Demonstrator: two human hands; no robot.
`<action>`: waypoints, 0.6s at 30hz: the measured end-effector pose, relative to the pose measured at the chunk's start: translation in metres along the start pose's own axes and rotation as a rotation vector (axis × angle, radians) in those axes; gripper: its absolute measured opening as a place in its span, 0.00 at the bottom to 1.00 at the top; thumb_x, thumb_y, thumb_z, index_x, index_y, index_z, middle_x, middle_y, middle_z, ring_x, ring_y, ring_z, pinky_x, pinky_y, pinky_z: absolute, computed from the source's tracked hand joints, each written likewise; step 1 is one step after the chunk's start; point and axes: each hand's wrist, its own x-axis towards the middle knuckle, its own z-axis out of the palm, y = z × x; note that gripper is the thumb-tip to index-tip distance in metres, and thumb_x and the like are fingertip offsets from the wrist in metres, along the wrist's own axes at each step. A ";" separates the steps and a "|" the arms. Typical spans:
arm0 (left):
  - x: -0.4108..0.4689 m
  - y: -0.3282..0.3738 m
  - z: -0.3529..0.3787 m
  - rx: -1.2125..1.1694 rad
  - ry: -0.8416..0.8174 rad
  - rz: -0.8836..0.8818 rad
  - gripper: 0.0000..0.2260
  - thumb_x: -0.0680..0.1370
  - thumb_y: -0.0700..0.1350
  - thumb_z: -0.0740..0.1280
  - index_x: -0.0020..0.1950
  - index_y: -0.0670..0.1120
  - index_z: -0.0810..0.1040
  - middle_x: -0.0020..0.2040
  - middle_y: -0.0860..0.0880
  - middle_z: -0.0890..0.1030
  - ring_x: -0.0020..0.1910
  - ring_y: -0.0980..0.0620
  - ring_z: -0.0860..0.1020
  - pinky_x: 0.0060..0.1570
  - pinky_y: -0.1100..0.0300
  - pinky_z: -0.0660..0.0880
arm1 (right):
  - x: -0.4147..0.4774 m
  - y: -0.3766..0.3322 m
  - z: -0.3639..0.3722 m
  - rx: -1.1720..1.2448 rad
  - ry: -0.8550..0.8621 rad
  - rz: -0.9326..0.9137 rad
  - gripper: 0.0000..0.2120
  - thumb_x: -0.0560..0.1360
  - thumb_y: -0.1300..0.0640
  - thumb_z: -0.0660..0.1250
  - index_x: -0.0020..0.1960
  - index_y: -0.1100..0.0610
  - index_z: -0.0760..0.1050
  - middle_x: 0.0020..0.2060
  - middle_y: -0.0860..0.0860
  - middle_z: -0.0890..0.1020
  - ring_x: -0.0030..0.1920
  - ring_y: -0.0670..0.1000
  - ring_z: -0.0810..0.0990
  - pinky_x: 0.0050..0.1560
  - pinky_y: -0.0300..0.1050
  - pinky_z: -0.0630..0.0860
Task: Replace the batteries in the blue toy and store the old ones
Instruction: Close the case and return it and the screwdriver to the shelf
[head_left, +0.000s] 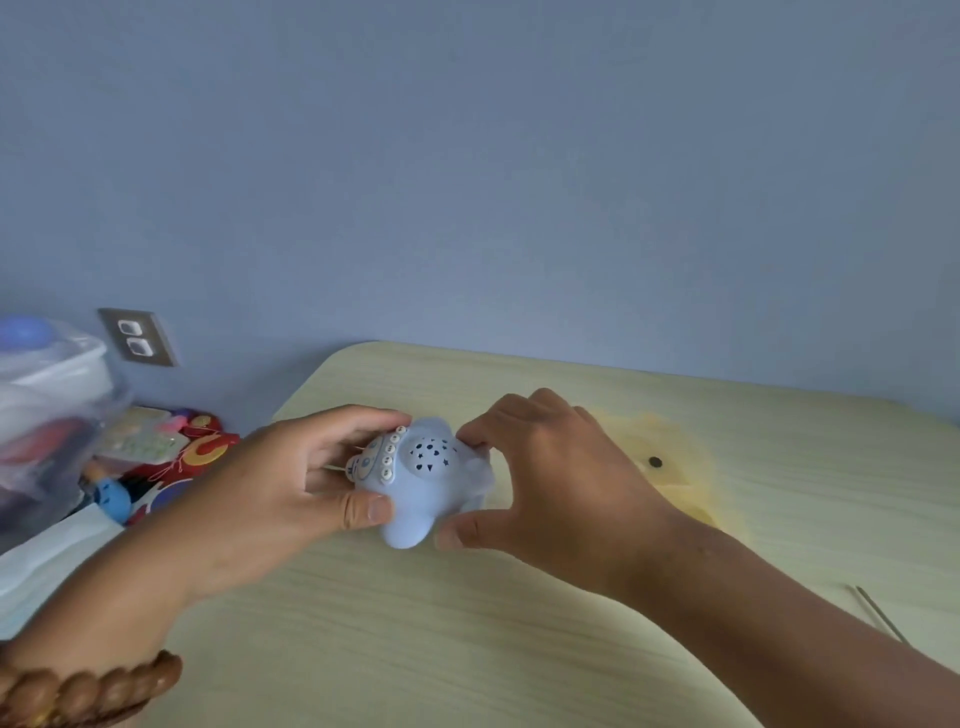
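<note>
The blue toy (422, 483) is a soft, pale blue animal shape with a dome of star-shaped holes and a row of white buttons on top. It rests on the light wooden table (415, 623) near its far left corner. My left hand (291, 488) grips its left side, thumb in front and fingers behind. My right hand (545, 478) holds its right side the same way. No batteries are visible.
A yellow plush toy (670, 462) with a black eye lies behind my right hand. Left of the table stand a clear plastic bin (47, 410) and a pile of colourful toys (171, 457). A thin metal rod (878, 613) lies at the right edge. A wall outlet (136, 338) is behind.
</note>
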 end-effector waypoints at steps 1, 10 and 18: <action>0.001 -0.005 0.001 0.014 0.009 -0.002 0.26 0.68 0.45 0.80 0.63 0.60 0.78 0.62 0.56 0.82 0.60 0.56 0.81 0.62 0.48 0.77 | 0.001 0.001 0.003 -0.009 -0.016 0.003 0.32 0.63 0.31 0.72 0.63 0.43 0.74 0.54 0.40 0.78 0.56 0.47 0.71 0.60 0.48 0.71; 0.005 -0.018 0.005 0.086 -0.003 0.084 0.28 0.66 0.61 0.74 0.65 0.67 0.74 0.65 0.60 0.77 0.65 0.61 0.76 0.64 0.50 0.74 | 0.001 0.003 0.015 -0.076 -0.041 0.022 0.35 0.63 0.29 0.70 0.65 0.45 0.72 0.55 0.42 0.77 0.57 0.49 0.70 0.62 0.50 0.68; 0.009 -0.032 -0.004 -0.038 -0.028 0.043 0.38 0.59 0.65 0.80 0.67 0.67 0.72 0.65 0.60 0.79 0.64 0.58 0.79 0.65 0.46 0.73 | -0.032 0.018 -0.010 0.005 0.151 0.098 0.38 0.64 0.24 0.63 0.70 0.38 0.68 0.68 0.38 0.69 0.67 0.44 0.67 0.69 0.50 0.64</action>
